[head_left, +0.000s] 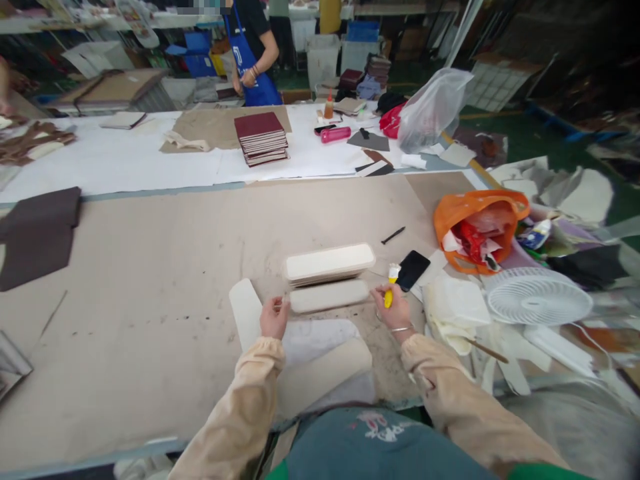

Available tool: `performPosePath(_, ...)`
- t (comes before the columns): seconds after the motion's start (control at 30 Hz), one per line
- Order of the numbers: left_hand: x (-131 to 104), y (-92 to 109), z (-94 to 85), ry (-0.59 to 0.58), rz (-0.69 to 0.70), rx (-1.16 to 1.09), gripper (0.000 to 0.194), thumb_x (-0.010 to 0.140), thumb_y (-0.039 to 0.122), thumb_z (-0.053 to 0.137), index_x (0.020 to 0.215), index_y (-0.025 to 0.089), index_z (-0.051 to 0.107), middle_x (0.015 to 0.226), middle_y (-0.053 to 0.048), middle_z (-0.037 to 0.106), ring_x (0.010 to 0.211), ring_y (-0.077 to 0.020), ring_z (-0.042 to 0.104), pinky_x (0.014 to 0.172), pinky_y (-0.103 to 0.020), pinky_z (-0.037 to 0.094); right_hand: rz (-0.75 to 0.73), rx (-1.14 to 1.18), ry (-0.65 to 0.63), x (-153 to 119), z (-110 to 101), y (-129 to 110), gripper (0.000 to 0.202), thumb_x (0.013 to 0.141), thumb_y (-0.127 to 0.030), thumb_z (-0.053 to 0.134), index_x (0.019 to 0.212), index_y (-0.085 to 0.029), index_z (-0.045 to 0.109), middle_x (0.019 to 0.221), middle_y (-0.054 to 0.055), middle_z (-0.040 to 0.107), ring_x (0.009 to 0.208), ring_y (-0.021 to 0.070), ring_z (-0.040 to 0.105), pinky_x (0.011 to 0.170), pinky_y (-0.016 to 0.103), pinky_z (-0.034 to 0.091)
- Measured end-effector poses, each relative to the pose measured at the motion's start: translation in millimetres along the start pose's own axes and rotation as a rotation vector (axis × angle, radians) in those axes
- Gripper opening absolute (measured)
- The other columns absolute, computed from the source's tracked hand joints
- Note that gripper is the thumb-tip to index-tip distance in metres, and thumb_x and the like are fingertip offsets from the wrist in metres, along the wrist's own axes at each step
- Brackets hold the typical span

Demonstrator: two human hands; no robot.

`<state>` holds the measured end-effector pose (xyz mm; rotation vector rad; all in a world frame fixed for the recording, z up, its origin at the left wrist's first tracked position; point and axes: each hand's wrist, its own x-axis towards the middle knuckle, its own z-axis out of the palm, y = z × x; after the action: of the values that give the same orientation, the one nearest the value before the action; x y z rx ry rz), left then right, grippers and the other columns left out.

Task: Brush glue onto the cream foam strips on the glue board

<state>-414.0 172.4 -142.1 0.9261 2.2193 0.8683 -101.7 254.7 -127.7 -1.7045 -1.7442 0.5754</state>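
Note:
A long pale strip with rounded ends (329, 297) lies between my hands, in front of a stack of similar strips (330, 262). At its left end the fingers of my left hand (274, 319) are closed on the edge. My right hand (396, 308) grips a small yellow-handled brush (389, 297) with whitish bristles pointing away from me. Its fingertips come close to the strip's right end; whether they touch it I cannot tell. Closer to me lie a curved cream piece (325, 377) on a whitish sheet and, at the left, another pale rounded piece (245, 310).
Right of the stack are a black phone (413, 270), a dark pen (393, 235), an orange bag (477, 230), a white fan (539, 296) and scraps. Dark brown sheets (40, 237) lie left. Beyond, maroon covers (261, 138) are stacked near a person in a blue apron (260, 73).

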Motion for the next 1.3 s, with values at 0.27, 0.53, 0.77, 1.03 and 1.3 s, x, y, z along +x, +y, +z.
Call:
performPosePath(0.27, -120.8, -64.6, -62.1, -0.271, 0.4, 0.272, 0.09, 0.058, 0.055, 0.068, 0.132, 0.018, 0.035, 0.135, -0.016, 0.038, 0.127, -0.0318, 0.032, 0.103, -0.049, 0.027, -0.316, 0.134, -0.241, -65.0, -71.1, 13.1, 0.012, 0.078, -0.032, 0.058, 0.08, -0.023, 0.051, 0.077, 0.005, 0.059, 0.071, 0.0188, 0.058, 0.069, 0.032, 0.046)
performPosePath(0.53, -168.6, -73.8, -35.3, -0.456, 0.356, 0.542, 0.106, 0.05, 0.038, 0.073, 0.14, 0.022, 0.018, 0.142, -0.014, 0.03, 0.134, -0.0335, 0.013, 0.105, -0.057, 0.011, -0.45, 0.211, -0.591, -109.4, -71.3, -16.5, 0.005, 0.081, -0.028, 0.053, 0.081, -0.023, 0.054, 0.076, 0.004, 0.06, 0.072, 0.0181, 0.057, 0.068, 0.031, 0.046)
performPosePath(0.77, -165.1, -78.2, -34.5, -0.441, 0.314, 0.402, 0.102, 0.051, 0.031, 0.073, 0.138, 0.022, 0.02, 0.142, -0.014, 0.029, 0.133, -0.0317, 0.018, 0.105, -0.056, 0.015, -0.39, 0.355, -0.83, -120.8, -64.0, -55.1, 0.018, 0.082, -0.034, 0.049, 0.089, -0.021, 0.059, 0.075, 0.003, 0.063, 0.067, 0.0159, 0.058, 0.065, 0.026, 0.045)
performPosePath(1.03, -180.2, -99.9, -38.1, -0.272, 0.3, 0.139, 0.092, 0.052, 0.024, 0.073, 0.132, 0.016, 0.029, 0.135, -0.016, 0.035, 0.128, -0.0293, 0.031, 0.106, -0.048, 0.025, -0.237, 0.543, -1.047, -132.3, -23.2, -85.3, 0.021, 0.083, -0.036, 0.047, 0.085, -0.019, 0.059, 0.064, -0.001, 0.063, 0.06, 0.0131, 0.058, 0.061, 0.023, 0.045)
performPosePath(1.3, -181.4, -109.7, -38.1, -0.21, 0.348, 0.138, 0.08, 0.055, 0.027, 0.072, 0.127, 0.016, 0.038, 0.132, -0.015, 0.04, 0.124, -0.0276, 0.036, 0.105, -0.047, 0.028, -0.278, 0.536, -1.17, -149.9, 16.5, -102.7, 0.018, 0.082, -0.033, 0.048, 0.086, -0.02, 0.06, 0.063, -0.003, 0.063, 0.057, 0.0112, 0.056, 0.058, 0.021, 0.044)
